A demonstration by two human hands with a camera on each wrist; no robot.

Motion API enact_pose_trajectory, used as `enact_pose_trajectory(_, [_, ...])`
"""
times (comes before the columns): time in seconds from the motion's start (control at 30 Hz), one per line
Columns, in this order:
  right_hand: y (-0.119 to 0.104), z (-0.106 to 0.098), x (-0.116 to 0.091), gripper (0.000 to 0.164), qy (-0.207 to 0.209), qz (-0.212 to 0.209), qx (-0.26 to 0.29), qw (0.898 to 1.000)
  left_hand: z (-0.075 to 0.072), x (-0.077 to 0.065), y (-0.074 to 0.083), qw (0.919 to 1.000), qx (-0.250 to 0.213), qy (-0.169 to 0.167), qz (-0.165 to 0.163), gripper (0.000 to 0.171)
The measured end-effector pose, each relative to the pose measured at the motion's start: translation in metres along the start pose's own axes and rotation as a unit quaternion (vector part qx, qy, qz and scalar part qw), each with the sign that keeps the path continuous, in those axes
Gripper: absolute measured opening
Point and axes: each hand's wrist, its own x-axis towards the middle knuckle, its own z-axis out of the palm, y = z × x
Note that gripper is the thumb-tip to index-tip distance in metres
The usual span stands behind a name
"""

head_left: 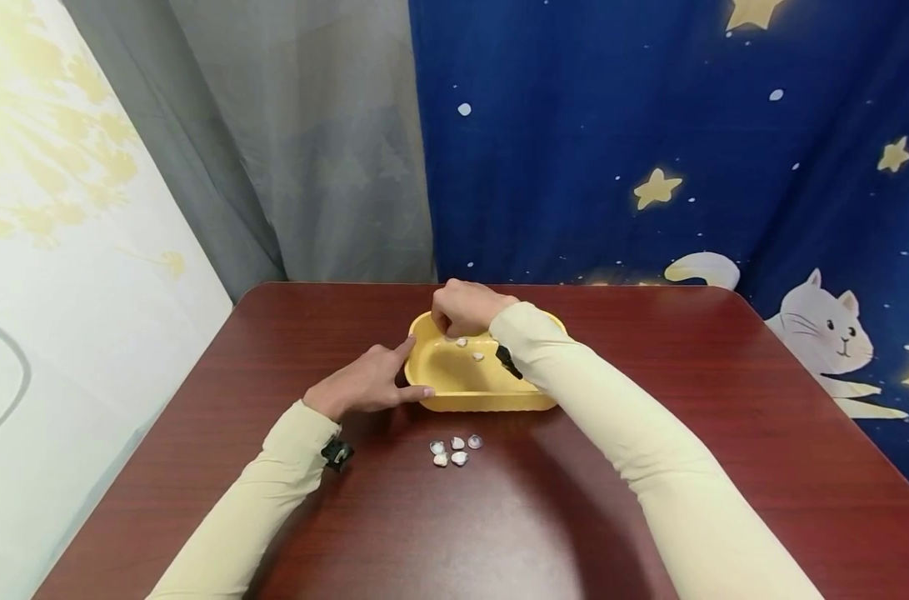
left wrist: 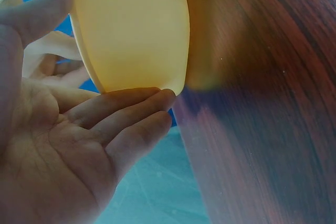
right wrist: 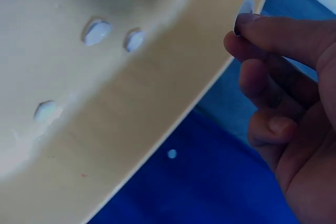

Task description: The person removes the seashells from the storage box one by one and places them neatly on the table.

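A yellow plastic tub (head_left: 491, 402) sits on the dark red table. My left hand (head_left: 364, 383) rests at its left end, with extended fingers against the outer wall and the thumb along the near rim. Over the far left part of the tub is my right hand (head_left: 469, 308). In the right wrist view its thumb and index finger pinch a small white shell (right wrist: 245, 6) by the rim. Three pale shells (right wrist: 96, 32) lie inside the tub in that view. Several more small shells (head_left: 459, 458) are grouped on the table in front of the tub.
The brown-red table (head_left: 724, 433) extends around the tub on all sides. Behind its far edge hang a grey curtain (head_left: 334, 167) and a blue curtain (head_left: 559, 167) with stars and a cat. A white panel (head_left: 64, 317) stands at the left.
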Motion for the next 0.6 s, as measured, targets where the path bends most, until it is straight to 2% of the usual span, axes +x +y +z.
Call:
enact_pose_trajectory(0.13, [-0.01,-0.008,-0.005,0.015,0.01,-0.018,0.002,1.0,0.0,-0.001,-0.002,1.0,0.004,0.009,0.001,0.099])
enact_pose_trajectory(0.3, [-0.025,-0.013,-0.025,0.007,0.022,-0.011,0.003,1.0,0.001,0.0,-0.002,0.9999,0.004,0.009,0.008,0.098])
enact_pose_trajectory(0.4, [-0.034,-0.01,-0.041,0.004,0.033,-0.012,0.007,0.999,0.001,0.001,0.0,1.0,0.002,0.001,0.005,0.099])
enact_pose_trajectory(0.6, [-0.044,0.006,-0.072,0.01,0.069,-0.032,-0.001,0.997,0.0,0.003,0.002,0.9999,0.014,0.0,-0.001,0.1])
